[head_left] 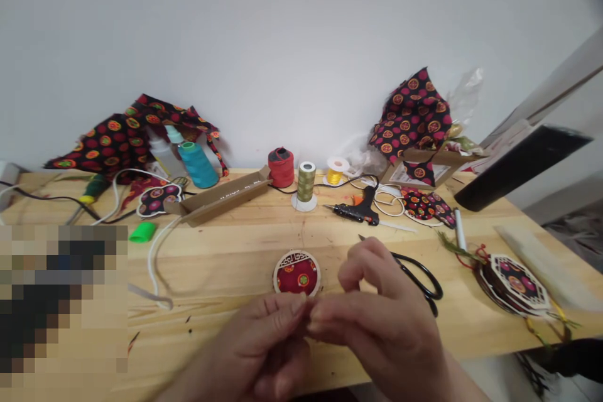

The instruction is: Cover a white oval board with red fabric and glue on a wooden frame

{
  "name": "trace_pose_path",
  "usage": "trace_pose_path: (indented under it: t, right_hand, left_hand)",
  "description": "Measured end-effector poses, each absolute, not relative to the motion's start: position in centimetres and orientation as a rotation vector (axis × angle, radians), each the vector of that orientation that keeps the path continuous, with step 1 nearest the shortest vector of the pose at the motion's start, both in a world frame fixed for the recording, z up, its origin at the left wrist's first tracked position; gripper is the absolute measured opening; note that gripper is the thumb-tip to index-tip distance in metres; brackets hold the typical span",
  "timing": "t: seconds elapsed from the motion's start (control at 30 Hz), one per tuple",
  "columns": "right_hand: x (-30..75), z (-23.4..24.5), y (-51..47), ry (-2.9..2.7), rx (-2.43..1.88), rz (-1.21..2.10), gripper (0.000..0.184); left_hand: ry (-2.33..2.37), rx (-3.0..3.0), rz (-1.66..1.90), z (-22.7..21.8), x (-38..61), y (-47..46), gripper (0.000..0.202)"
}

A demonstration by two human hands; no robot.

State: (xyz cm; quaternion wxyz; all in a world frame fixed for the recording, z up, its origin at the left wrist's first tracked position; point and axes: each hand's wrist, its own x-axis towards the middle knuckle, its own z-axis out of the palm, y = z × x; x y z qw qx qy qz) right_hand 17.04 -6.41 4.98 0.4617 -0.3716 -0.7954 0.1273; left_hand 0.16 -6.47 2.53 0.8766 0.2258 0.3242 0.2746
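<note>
Left hand (pixel 254 352) and right hand (pixel 377 326) lie nearest the camera, held above the pale pine surface (pixel 221 333) with their fingertips brought together at the centre (any fine item pinched between them is too small to confirm, so the grip cannot be stated). Directly beyond the fingertips, a round red fabric disc in a pale fretwork frame (pixel 296 273) lies flat on the surface. Black-handled steel scissors (pixel 419 282) lie just right of the right hand, their blades partly hidden behind its fingers. Farther right, a hexagonal patterned fabric ornament with a pale frame (pixel 513 286) rests on the surface, trailing red and yellow cords. Toward the rear are a black hot-glue gun (pixel 358 213), an olive-green thread spool on a white base (pixel 306 182), a red thread spool (pixel 281 168), and a teal thread cone (pixel 198 165). A white cord (pixel 153 264) runs along the left side, near a bright green plastic piece (pixel 142 232). Black fabric with red and orange medallions (pixel 132 138) is heaped at the rear left, and a matching piece (pixel 412 116) stands at the rear right.
</note>
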Motion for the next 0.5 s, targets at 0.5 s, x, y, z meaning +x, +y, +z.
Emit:
trace_pose_path:
  t: [0.5]
  right_hand:
    - [17.5, -0.8, -7.7, -2.217, -0.712, 0.411, 0.012]
  left_hand:
    - [0.919, 0.477, 0.793, 1.3, -0.3, -5.3, 0.012]
